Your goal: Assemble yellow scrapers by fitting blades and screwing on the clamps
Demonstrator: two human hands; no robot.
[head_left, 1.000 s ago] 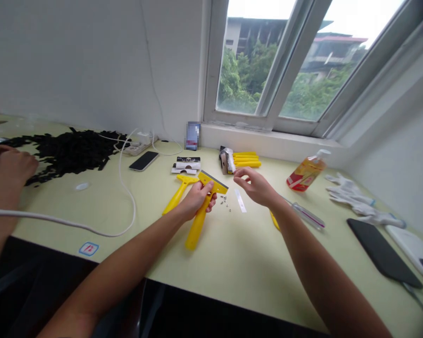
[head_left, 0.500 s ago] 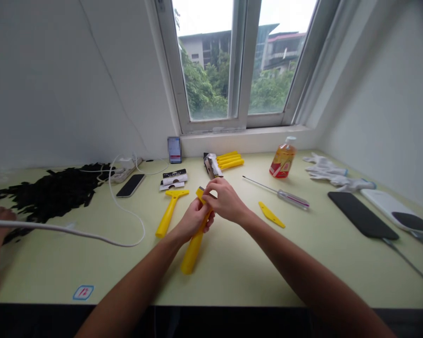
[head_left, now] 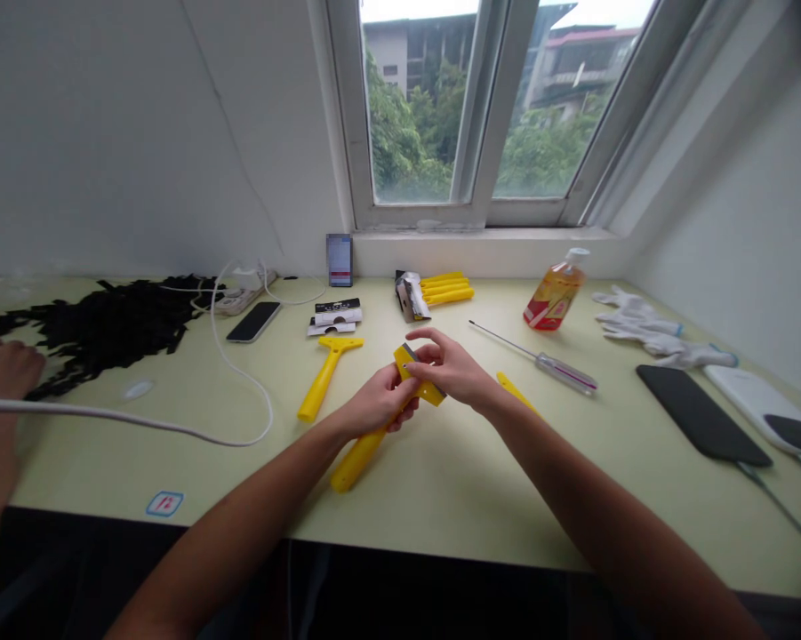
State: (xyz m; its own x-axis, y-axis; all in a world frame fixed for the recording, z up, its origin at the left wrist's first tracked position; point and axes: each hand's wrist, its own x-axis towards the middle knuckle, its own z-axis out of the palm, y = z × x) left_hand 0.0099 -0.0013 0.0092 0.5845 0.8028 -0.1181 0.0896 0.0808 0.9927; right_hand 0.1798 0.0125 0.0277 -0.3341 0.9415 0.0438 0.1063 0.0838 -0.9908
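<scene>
1. The hands work at the head of a yellow plastic T-shaped scraper, which has a thin grey metal blade along its edge. This looks like handling of the blade end.
2. The left hand is closed around the scraper just below its head, and the long handle slants down toward seven o'clock, clear of the pale yellow-green desk.
3. The right hand curves over the head, with its fingers at or just beside the blade. Whether they pinch it, I cannot tell.
4. The next move calls for a steady left-hand grip and careful fingers near the thin metal edge.
5. At ten o'clock lies a second yellow plastic scraper, its smooth handle tapering. At twelve, a bundle of yellow plastic handles sits beside crumpled foil packaging.
6. At two o'clock, a slim steel screwdriver with a clear striped handle lies on the desk, with an orange liquid-soap pump bottle beyond it.
7. Far off at nine o'clock, another person's hand rests beside a heap of matte black strips.
</scene>
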